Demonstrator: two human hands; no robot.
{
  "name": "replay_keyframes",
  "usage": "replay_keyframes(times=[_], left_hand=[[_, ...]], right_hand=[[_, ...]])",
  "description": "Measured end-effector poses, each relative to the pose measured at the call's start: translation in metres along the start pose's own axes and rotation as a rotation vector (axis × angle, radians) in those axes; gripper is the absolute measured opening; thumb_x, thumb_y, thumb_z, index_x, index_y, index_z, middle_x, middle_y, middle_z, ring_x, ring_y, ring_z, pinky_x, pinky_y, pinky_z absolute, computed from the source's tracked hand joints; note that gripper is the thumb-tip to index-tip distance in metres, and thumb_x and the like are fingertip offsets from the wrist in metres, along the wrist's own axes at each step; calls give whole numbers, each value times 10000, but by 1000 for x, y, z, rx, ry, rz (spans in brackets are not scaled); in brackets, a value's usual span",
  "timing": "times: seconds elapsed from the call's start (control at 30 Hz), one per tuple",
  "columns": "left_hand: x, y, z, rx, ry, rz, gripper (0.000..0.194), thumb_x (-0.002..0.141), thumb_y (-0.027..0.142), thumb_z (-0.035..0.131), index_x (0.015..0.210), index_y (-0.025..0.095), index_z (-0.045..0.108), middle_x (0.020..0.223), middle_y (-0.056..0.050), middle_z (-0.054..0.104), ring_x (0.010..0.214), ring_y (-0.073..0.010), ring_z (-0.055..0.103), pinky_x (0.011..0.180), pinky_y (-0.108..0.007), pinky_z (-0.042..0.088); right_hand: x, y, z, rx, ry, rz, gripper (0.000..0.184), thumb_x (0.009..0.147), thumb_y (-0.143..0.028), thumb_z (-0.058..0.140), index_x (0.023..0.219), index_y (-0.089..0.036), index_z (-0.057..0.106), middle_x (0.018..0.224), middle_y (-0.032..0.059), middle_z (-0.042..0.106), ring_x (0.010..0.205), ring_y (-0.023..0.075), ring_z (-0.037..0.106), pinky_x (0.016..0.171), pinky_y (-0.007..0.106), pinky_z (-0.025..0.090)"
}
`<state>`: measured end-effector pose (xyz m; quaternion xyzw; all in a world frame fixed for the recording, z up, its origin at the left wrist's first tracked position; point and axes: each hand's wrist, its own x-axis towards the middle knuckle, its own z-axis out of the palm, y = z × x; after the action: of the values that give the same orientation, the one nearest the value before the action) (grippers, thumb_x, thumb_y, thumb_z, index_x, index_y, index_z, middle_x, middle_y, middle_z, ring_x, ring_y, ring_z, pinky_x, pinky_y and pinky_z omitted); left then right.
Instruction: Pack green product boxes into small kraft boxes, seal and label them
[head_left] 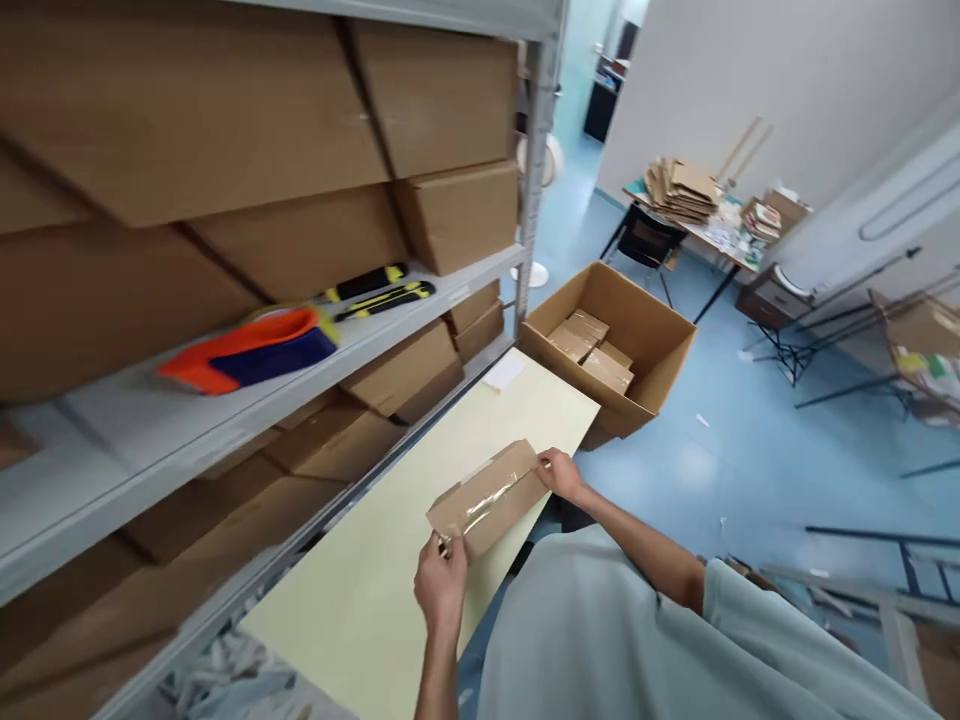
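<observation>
A long, flat cardboard box (486, 502) with shiny clear tape along its top lies over the pale yellow tabletop (360, 590). My left hand (441, 578) grips its near left end, thumb and fingers closed on the edge. At the opposite end my right hand (560, 474) pinches the corner. Whether the underside touches the table I cannot tell. A small white paper (505, 370) rests at the far end of the tabletop.
Beyond the table stands a large open carton (660, 350) holding several taped boxes (606, 370). A metal shelf (352, 350) on the left carries cartons, utility knives (386, 298) and an orange-and-blue item (251, 350). A black chair (649, 240) and cluttered desk stand at the back.
</observation>
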<state>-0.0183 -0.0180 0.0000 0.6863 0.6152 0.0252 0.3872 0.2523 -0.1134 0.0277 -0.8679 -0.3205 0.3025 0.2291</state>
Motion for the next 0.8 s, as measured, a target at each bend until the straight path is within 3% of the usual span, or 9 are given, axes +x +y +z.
replay_keyframes(times=[0.13, 0.33, 0.53, 0.67, 0.8], left_hand=[[-11, 29, 5, 7, 15, 88, 486, 1074, 518, 494, 1398, 233, 717, 1363, -184, 686, 1080, -318, 783, 1007, -442, 614], [-19, 134, 28, -26, 61, 192, 454, 1027, 526, 589, 1333, 241, 768, 1328, -119, 743, 1048, -298, 809, 1007, -444, 616], [-31, 243, 80, -101, 163, 250, 556, 929, 619, 651, 1297, 235, 813, 1310, -90, 774, 1086, -305, 824, 1059, -453, 625], [-37, 312, 121, -120, 136, 328, 643, 879, 692, 661, 1307, 239, 820, 1285, -82, 774, 1058, -315, 828, 1107, -486, 623], [-38, 375, 154, -70, 104, 409, 675, 874, 718, 641, 1318, 243, 824, 1272, -82, 777, 1074, -334, 827, 1108, -510, 622]], right_hand=[[-23, 34, -31, 46, 26, 20, 148, 1004, -223, 756, 1095, -211, 871, 1204, 104, 844, 1131, 291, 795, 1023, 349, 581], [-33, 89, -94, 157, 226, 69, 122, 1027, -236, 753, 1078, -219, 863, 1136, 82, 827, 1044, 246, 793, 951, 319, 583], [-27, 156, -163, 339, 388, 82, 132, 1007, -226, 784, 1119, -219, 854, 1118, 64, 807, 990, 216, 793, 909, 304, 601], [-26, 203, -211, 442, 480, 109, 124, 1005, -231, 777, 1106, -232, 849, 1098, 53, 794, 962, 213, 791, 896, 314, 618], [-16, 238, -243, 491, 558, 144, 128, 1020, -246, 747, 1110, -226, 836, 1079, 57, 781, 973, 227, 791, 912, 337, 629]])
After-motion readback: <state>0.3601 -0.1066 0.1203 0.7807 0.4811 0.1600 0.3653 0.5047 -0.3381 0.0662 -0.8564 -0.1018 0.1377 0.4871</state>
